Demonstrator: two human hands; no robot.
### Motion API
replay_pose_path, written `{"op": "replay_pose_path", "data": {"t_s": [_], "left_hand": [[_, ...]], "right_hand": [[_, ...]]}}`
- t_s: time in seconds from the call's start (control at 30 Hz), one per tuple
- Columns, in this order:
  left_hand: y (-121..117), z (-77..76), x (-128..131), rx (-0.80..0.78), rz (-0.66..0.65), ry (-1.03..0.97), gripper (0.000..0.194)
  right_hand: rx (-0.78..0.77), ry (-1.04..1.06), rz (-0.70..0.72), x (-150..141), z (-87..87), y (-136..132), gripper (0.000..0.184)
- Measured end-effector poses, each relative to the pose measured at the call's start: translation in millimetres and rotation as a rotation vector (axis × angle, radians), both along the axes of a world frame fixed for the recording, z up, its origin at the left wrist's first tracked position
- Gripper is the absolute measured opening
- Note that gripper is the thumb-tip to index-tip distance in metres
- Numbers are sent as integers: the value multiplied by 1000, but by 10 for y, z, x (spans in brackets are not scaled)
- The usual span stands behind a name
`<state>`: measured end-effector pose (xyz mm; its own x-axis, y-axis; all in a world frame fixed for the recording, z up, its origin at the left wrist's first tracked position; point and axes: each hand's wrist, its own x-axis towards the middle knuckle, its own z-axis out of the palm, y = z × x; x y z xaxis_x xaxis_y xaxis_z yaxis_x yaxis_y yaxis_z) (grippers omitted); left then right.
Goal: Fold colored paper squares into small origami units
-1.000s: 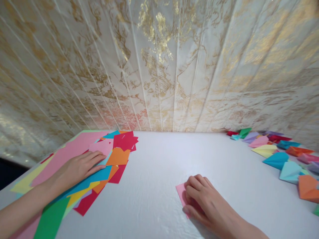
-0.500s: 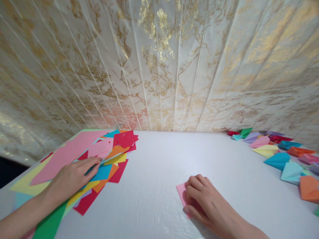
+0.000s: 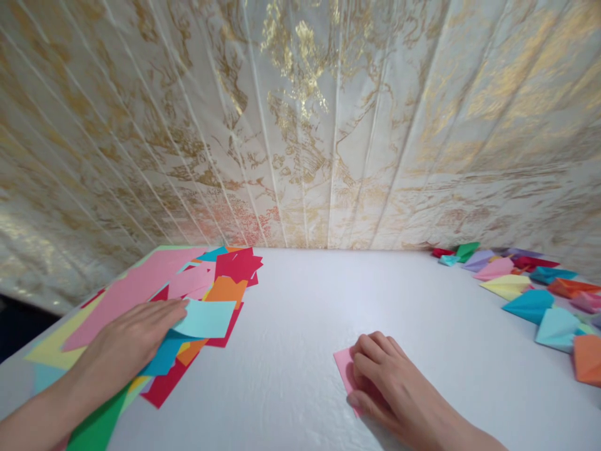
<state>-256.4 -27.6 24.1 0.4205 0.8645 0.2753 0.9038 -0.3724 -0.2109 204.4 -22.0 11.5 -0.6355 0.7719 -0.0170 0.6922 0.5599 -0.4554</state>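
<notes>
My left hand (image 3: 141, 322) reaches over the heap of coloured paper and grips the near edge of a light blue paper (image 3: 209, 319), fingers together on top; its thumb is hidden. Under that sheet lie a darker blue paper (image 3: 164, 358), an orange paper (image 3: 230, 293) and a red paper (image 3: 166, 382). On the white table, my right hand (image 3: 382, 379) rests with curled fingers over a small pink paper (image 3: 345, 369), thumb at its near edge. Most of the pink paper is covered by the hand.
Several folded paper pieces, such as a blue one (image 3: 528, 305) and an orange one (image 3: 586, 358), line the right side of the white table (image 3: 291, 351). A large pink sheet (image 3: 126, 288) and a green sheet (image 3: 98, 419) lie at the left. A gold-patterned curtain (image 3: 300, 125) hangs behind.
The light blue paper, seen edge-on before, now lies tilted flatter over the heap in my left hand, its face showing. My right hand stays on the pink paper.
</notes>
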Motion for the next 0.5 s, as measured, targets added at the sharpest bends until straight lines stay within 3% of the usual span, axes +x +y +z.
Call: {"op": "replay_pose_path", "data": {"t_s": [0.2, 0.3, 0.5], "left_hand": [[306, 88, 162, -186, 464, -244, 62], [431, 83, 284, -228, 511, -220, 78], [231, -51, 560, -227, 470, -197, 64]], "right_hand": [[4, -23, 25, 6, 1, 7, 11], [-2, -30, 31, 4, 12, 8, 11], [-27, -43, 37, -7, 23, 30, 12]]}}
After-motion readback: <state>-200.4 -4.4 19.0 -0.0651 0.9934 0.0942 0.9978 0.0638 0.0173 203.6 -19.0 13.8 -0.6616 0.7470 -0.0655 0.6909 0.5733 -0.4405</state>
